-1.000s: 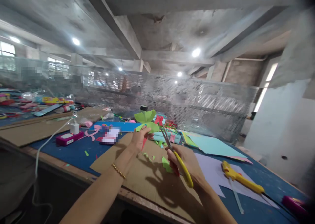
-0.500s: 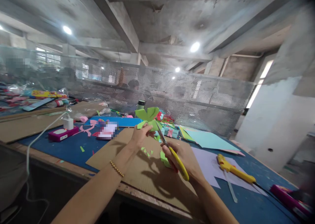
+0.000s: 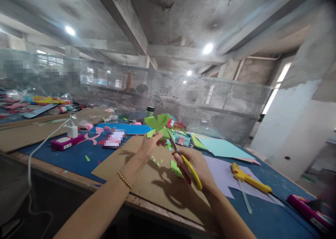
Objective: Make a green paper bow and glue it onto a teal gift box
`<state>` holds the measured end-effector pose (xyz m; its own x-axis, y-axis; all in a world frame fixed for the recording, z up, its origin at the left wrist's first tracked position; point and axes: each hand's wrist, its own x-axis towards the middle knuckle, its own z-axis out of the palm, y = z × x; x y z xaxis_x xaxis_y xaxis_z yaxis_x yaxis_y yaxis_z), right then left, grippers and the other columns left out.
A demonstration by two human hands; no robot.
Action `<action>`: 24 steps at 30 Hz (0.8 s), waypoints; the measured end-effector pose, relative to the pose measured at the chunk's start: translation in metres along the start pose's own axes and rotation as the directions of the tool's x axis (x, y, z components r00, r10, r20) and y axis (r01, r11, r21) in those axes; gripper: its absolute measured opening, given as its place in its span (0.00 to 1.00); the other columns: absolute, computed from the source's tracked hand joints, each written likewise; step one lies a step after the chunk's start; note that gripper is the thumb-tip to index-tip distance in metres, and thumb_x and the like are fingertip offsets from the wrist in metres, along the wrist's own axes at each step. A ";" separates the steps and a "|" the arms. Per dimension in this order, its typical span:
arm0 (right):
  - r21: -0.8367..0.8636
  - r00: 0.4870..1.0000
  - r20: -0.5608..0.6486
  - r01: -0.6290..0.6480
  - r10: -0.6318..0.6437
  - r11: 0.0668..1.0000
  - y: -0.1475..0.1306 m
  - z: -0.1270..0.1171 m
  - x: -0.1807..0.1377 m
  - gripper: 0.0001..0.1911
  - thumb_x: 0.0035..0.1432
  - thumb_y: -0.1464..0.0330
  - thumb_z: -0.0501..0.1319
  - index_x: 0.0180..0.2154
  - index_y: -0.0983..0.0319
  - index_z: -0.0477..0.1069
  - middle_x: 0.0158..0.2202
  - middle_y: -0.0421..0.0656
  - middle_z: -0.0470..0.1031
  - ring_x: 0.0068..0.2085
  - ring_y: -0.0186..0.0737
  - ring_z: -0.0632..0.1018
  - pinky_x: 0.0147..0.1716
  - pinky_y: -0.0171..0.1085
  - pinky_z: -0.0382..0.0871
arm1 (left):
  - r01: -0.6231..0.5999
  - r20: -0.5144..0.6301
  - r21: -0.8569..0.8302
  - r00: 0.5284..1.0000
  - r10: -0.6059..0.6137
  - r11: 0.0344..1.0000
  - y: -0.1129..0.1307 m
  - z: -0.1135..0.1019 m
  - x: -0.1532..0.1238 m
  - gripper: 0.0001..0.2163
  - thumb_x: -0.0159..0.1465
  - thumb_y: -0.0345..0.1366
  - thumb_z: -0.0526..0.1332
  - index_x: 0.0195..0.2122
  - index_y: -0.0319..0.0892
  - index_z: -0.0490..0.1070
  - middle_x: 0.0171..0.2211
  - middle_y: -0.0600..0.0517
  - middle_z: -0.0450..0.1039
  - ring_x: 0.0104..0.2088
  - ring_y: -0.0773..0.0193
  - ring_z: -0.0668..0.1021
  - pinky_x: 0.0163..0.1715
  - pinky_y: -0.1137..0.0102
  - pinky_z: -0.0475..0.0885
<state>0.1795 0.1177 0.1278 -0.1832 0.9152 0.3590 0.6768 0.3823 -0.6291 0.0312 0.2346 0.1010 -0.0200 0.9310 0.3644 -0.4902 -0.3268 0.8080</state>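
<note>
Green petalled paper is pinched between thumb and fingers of the left hand, above cardboard, while right of that grip the right hand wraps firmly round scissors, blades angled towards the paper's edge.

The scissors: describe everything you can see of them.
The scissors have slim grey blades that look metallic and plastic-looking handles, one yellow, one red. The right hand grips the handles, partly covering them, above the brown cardboard. The blades slant up and away from the person, tips beside the green paper cutout in the left hand. Whether they touch the paper, or how far they are opened, I cannot tell.
</note>
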 end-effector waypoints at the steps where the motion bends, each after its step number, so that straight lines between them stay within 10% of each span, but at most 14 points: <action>1: 0.001 1.000 0.005 -0.015 0.015 1.000 0.000 0.000 0.000 0.23 0.62 0.48 0.52 0.28 0.60 0.65 0.11 0.32 0.61 0.15 0.32 0.64 0.22 0.34 0.56 | 0.002 0.005 -0.004 1.000 -0.002 1.000 0.000 0.000 0.000 0.10 0.45 0.38 0.69 0.22 0.40 0.69 0.18 0.55 0.70 0.20 0.64 0.77 0.20 0.72 0.65; 24: 0.087 0.997 0.005 -0.071 0.071 0.994 0.008 0.002 0.000 0.23 0.60 0.47 0.57 0.29 0.61 0.70 0.13 0.33 0.59 0.14 0.30 0.61 0.15 0.31 0.49 | 0.023 0.051 0.009 0.998 -0.024 1.000 -0.001 -0.003 0.000 0.10 0.46 0.38 0.68 0.24 0.38 0.71 0.20 0.53 0.72 0.19 0.65 0.76 0.21 0.71 0.68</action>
<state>0.1840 0.1212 0.1215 -0.1381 0.9406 0.3101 0.6238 0.3258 -0.7104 0.0293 0.2352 0.0985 0.0360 0.9289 0.3685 -0.4823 -0.3068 0.8205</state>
